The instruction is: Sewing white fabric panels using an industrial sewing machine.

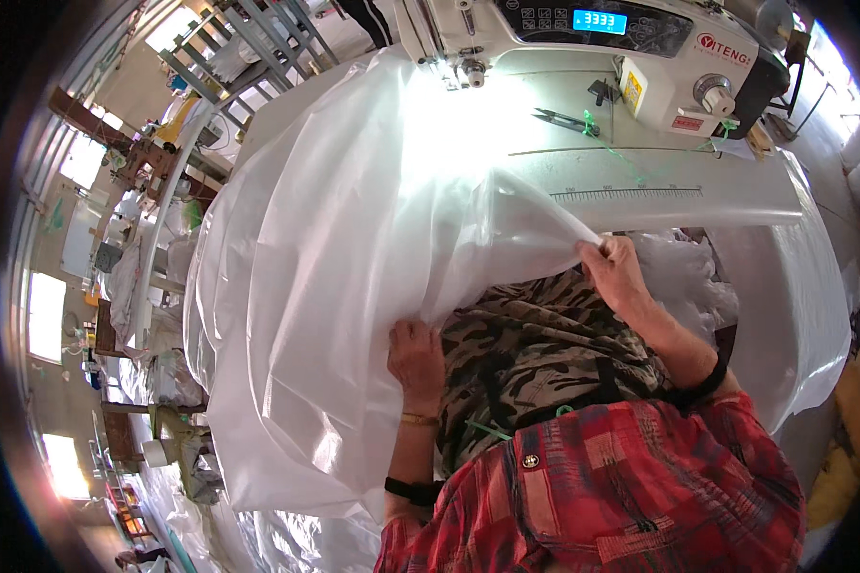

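White plastic sheet (354, 286): draping over the counter (640, 191); left hand (416, 358) and right hand (619, 275) fingers both closing on its near edge.

Both arms are coming in from the bottom, sleeves pushed up in red plaid. The left hand (416, 355) is sitting low with the fingers curled over and knuckles up, in a closed grip, with a bracelet and dark band on that wrist. The right hand (616, 274) is reaching higher and further out, arm stretched, fingertips pinching tight, with a dark band up the forearm.
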A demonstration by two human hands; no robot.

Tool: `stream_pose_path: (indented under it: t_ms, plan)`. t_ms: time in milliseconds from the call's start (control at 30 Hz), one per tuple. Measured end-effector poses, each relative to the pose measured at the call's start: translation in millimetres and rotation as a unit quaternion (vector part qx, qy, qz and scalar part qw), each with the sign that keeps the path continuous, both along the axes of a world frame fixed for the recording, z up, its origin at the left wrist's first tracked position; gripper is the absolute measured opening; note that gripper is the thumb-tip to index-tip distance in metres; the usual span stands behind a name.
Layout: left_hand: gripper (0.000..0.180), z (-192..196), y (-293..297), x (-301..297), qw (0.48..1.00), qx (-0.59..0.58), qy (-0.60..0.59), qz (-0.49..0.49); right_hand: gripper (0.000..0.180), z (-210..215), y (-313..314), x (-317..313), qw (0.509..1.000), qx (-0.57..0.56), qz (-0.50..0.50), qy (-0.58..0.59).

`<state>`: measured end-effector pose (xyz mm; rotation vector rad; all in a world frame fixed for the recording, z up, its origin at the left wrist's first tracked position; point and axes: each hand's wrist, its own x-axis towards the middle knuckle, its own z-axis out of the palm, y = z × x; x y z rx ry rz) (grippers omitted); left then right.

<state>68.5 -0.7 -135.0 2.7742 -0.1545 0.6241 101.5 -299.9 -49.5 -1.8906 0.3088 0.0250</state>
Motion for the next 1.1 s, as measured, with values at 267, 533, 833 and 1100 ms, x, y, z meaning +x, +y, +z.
stream_pose_path:
  t_ms: [267, 533, 833, 1100]
  plan:
    - [0.002, 66, 40, -56, 0.949, -0.274, 0.100, -0.119, 0.037, 20, 48, -33, 0.923, 0.199, 0.327, -0.033]
    - [0.004, 113, 45, -83, 0.818, -0.462, 0.322, -0.117, 0.039, 36, 92, -34, 0.896, 0.231, 0.378, 0.029]
    - [0.049, 130, 2, -50, 0.950, -0.238, 0.147, -0.138, 0.019, 12, 111, -55, 0.872, 0.195, 0.449, 0.011]
    - [0.029, 135, -22, -9, 0.971, -0.107, 0.189, -0.103, 0.015, 10, 102, -54, 0.743, -0.280, 0.534, -0.289]
